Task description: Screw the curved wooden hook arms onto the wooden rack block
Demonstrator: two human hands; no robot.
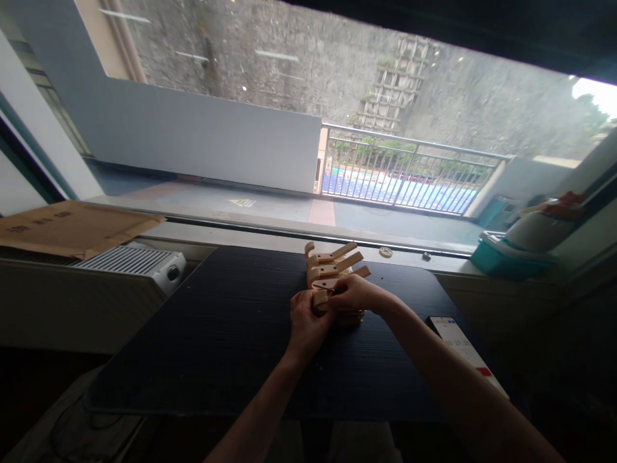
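Observation:
A stack of light wooden pieces (pixel 331 256) with curved ends, straight arms and dark round holes stands at the far middle of the dark table. My left hand (pixel 307 325) is closed round a rounded wooden piece (pixel 320 300) at the near end of this stack. From the right, my right hand (pixel 359 293) reaches over with its fingers pinched together. A thin dark rod (pixel 324 288) runs from these fingertips across the nearest pieces; its exact kind is too small to make out. My hands hide part of the stack's near side.
The dark table (pixel 207 334) stands against a window sill. A phone (pixel 463 354) lies at its right edge. On the sill are a tape roll (pixel 385 252), a small dark object (pixel 427 256) and a teal container (pixel 504 257). Cardboard (pixel 77 228) lies over a radiator (pixel 139 260) at left.

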